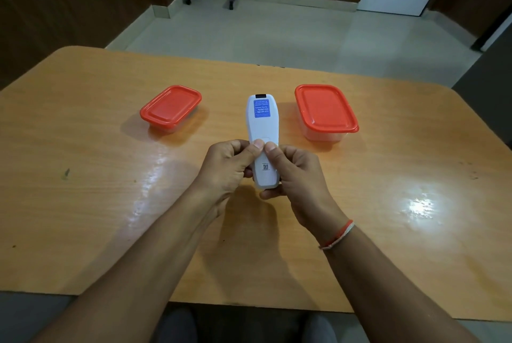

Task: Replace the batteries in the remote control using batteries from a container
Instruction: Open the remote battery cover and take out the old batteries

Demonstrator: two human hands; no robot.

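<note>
Centrally, smooth white plastic remote control [261,132], back upward, both hands' thumbs pinching it.

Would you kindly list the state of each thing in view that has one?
Remote: face down, cover still on, held above the table.
Left container: lid on.
Right container: lid on.
Left hand: grips remote, thumb on cover.
Right hand: grips remote, thumb on cover.

"Customer Care No." on remote's blue sticker [261,107]
</note>
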